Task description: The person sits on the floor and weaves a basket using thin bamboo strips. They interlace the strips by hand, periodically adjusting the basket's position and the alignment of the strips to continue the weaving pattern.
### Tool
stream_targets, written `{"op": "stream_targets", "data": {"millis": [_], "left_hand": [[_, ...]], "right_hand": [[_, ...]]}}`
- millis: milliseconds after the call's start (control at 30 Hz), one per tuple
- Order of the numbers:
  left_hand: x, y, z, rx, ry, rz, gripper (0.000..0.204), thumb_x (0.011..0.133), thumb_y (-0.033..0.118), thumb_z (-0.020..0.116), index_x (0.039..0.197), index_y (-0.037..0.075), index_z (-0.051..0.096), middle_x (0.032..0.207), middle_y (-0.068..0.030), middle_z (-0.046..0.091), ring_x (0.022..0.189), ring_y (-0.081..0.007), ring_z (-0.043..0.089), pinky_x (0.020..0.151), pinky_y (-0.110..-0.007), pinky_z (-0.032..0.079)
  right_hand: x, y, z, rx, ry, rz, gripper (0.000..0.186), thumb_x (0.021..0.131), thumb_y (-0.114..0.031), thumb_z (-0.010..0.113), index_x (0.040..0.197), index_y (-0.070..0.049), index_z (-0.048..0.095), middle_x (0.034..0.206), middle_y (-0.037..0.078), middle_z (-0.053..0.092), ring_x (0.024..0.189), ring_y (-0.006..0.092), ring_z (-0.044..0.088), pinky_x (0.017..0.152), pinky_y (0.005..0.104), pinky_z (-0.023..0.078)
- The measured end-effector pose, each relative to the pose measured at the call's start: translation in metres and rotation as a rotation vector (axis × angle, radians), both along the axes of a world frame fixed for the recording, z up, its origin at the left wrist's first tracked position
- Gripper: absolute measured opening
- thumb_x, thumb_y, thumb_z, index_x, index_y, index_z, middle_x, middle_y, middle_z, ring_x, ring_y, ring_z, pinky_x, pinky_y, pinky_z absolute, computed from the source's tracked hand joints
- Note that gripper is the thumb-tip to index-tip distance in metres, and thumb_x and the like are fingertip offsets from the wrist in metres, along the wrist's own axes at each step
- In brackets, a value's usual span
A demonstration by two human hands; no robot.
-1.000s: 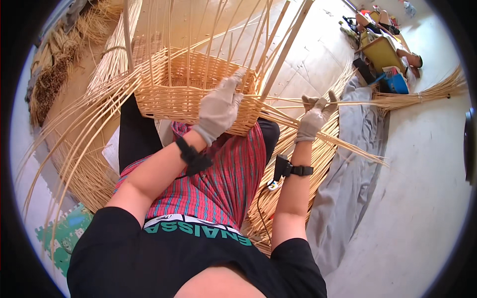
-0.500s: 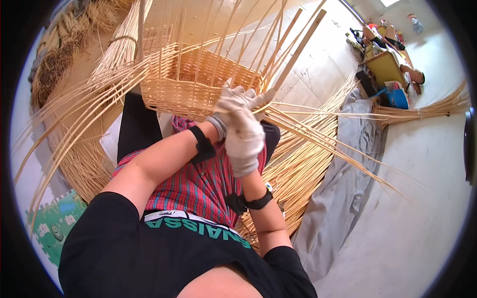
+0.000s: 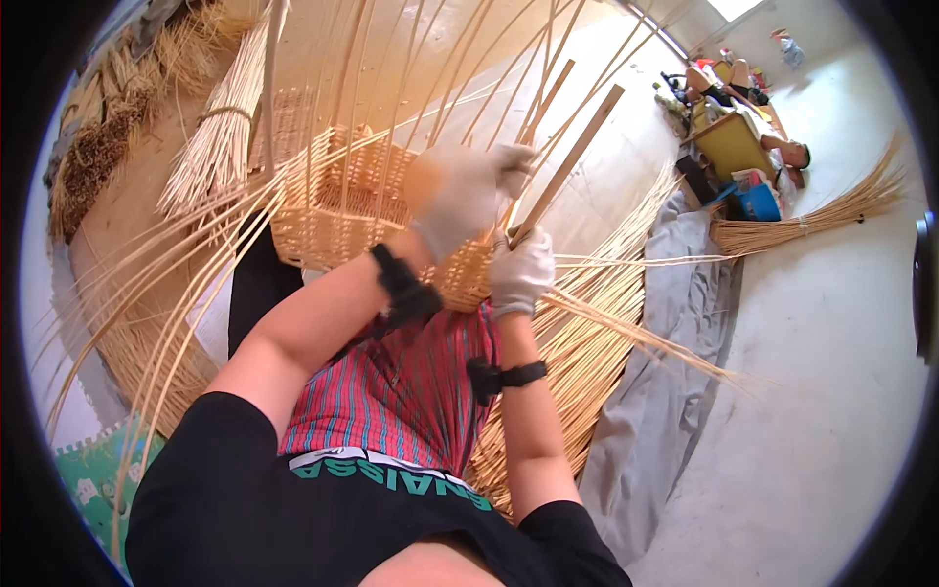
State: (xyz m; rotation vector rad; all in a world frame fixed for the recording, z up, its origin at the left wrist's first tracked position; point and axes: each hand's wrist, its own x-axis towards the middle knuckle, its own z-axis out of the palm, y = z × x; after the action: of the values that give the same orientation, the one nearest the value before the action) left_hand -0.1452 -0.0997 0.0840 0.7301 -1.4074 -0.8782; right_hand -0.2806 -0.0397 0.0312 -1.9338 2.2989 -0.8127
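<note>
A half-woven wicker basket [image 3: 328, 238] tilts over my lap, with upright stakes rising from its walls and loose strands trailing off both sides. My right hand [image 3: 523, 272], in a pale work glove, is closed around the near right corner of the basket, at the foot of a flat wooden stick [image 3: 572, 161]. My left hand [image 3: 468, 196], gloved too, is over the right end of the basket among the stakes. Motion smears it, and its grip cannot be made out. Long weaving strands [image 3: 636, 338] stick out to the right beyond my right hand.
Bundles of wicker rods [image 3: 210, 152] lie at the far left. A large spread of rods [image 3: 587, 333] lies right of my lap, beside a grey cloth [image 3: 650, 391]. Farther right are a blue bucket [image 3: 758, 201] and another rod bundle [image 3: 817, 230]. A person [image 3: 782, 152] is at the far right.
My hands, close together at the basket's near right before, have parted: the left rose up over the basket, the right shifted right to the corner. The basket moved slightly down in view.
</note>
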Motion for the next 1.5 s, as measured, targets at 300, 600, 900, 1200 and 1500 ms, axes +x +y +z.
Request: {"op": "stream_targets", "data": {"millis": [300, 600, 900, 1200, 1500], "left_hand": [[0.030, 0.057, -0.045, 0.156, -0.274, -0.410, 0.051, 0.098, 0.015, 0.067, 0.143, -0.002, 0.053, 0.139, -0.0195, 0.061, 0.132, -0.0265, 0.057, 0.112, -0.037, 0.044], [0.224, 0.142, -0.097, 0.623, 0.030, 0.753, 0.027, 0.095, 0.018, 0.072, 0.109, -0.004, 0.067, 0.101, -0.0143, 0.073, 0.085, -0.0231, 0.070, 0.073, -0.036, 0.058], [0.349, 0.137, -0.183, -0.013, -1.139, 0.646, 0.034, 0.100, 0.014, 0.057, 0.134, 0.009, 0.063, 0.116, -0.0169, 0.071, 0.097, -0.0369, 0.070, 0.089, -0.042, 0.056], [0.256, 0.182, -0.063, 0.275, -0.700, 0.608, 0.039, 0.101, 0.020, 0.064, 0.138, 0.008, 0.061, 0.121, -0.0120, 0.071, 0.107, -0.0209, 0.067, 0.091, -0.035, 0.054], [0.288, 0.178, -0.046, 0.532, 0.005, 0.357, 0.036, 0.105, 0.029, 0.055, 0.129, 0.003, 0.061, 0.083, -0.0049, 0.065, 0.071, -0.0105, 0.061, 0.070, -0.027, 0.054]], "right_hand": [[-0.020, -0.027, -0.014, 0.184, -0.122, -0.093, 0.059, 0.086, -0.036, 0.073, 0.140, -0.016, 0.058, 0.109, 0.017, 0.072, 0.100, 0.0382, 0.070, 0.086, 0.0489, 0.056], [-0.060, -0.078, -0.051, 0.428, 0.145, 0.000, 0.050, 0.092, -0.055, 0.051, 0.110, -0.015, 0.074, 0.105, 0.020, 0.073, 0.098, 0.0432, 0.070, 0.084, 0.0522, 0.057], [0.057, -0.003, -0.008, -0.507, 0.024, -0.280, 0.053, 0.088, -0.033, 0.077, 0.129, -0.003, 0.060, 0.108, 0.017, 0.069, 0.096, 0.0387, 0.068, 0.086, 0.0460, 0.054], [0.284, 0.106, 0.047, -0.271, -0.343, 1.655, 0.042, 0.089, -0.023, 0.065, 0.131, -0.019, 0.064, 0.111, 0.008, 0.068, 0.109, 0.0271, 0.063, 0.104, 0.0417, 0.045], [0.225, 0.001, 0.051, -0.184, -0.930, 1.211, 0.036, 0.086, 0.003, 0.058, 0.119, -0.009, 0.067, 0.110, 0.010, 0.072, 0.099, 0.0273, 0.071, 0.087, 0.0379, 0.058]]}}
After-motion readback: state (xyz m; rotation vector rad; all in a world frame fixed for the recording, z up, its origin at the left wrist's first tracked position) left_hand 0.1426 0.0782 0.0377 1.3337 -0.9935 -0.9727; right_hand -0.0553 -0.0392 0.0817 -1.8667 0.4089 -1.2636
